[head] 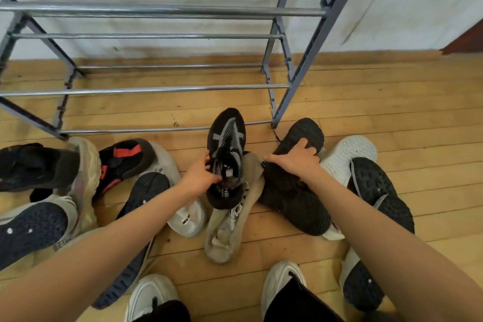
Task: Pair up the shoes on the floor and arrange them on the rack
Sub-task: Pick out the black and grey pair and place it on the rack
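Left hand [201,178] pinches the laced throat of the upright black knit sneaker with grey stripes [226,138]. Right hand [296,161] curls over the sole-up black rubber-treaded sneaker [292,193], likely its mate. Both lie just before the grey metal-tube rack [162,89]. Best turn the second upright, toes aligned.

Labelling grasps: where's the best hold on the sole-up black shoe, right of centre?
Across the midfoot of the sole-up black shoe, from above: its sole faces up and the opening is hidden, so the collar is out. The right hand grips it there.
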Motion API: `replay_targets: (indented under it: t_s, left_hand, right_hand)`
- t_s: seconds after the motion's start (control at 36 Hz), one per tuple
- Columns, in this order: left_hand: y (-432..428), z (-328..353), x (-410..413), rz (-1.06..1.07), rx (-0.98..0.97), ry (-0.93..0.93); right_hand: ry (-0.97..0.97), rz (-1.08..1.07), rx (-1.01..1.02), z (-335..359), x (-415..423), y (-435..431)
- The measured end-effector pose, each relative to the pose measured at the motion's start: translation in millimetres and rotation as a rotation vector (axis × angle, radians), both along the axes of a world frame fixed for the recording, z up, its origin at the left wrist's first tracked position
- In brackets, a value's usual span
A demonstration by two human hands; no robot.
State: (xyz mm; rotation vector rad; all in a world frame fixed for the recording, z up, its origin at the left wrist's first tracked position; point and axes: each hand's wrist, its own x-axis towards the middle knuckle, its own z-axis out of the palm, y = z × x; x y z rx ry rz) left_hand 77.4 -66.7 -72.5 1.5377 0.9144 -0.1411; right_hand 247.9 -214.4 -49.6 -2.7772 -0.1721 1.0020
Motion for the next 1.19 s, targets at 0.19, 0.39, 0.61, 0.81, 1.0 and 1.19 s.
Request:
replay_targets:
  t_s: [0.19,0.39,0.61,0.81,1.0,1.19]
  left_hand:
    - [4.1,-7.0,0.0,-0.025,0.016,0.076]
    - [-18.9,6.9,6.2,-0.121,0.556,-0.007]
    - [-58.9,31.0,19.2,-0.329,0.494,-0.193]
    - [-50.9,35.6,17.5,-0.007,-0.216,-0.09]
    - [-58.8,36.9,3.6,-0.125,-0.037,-0.108]
    - [-63.1,31.3,-6.4,-0.233,0.332,-0.065]
  right_hand:
    - [0.211,-0.275,0.286,18.7,5.5,-12.8]
    - [0.225,-0.644,0.743,24.1,-1.7,-47.2]
    - [0.541,-0.864,1.243,32.8,-28.2,-62.1]
    - [0.699,-0.76,1.279,20.5,-59.4,-50.3]
    - [0.714,-0.666,1.135,15.0,-65.8,-52.1]
    - [0.693,-0.511,0.896,7.2,-72.4,-49.5]
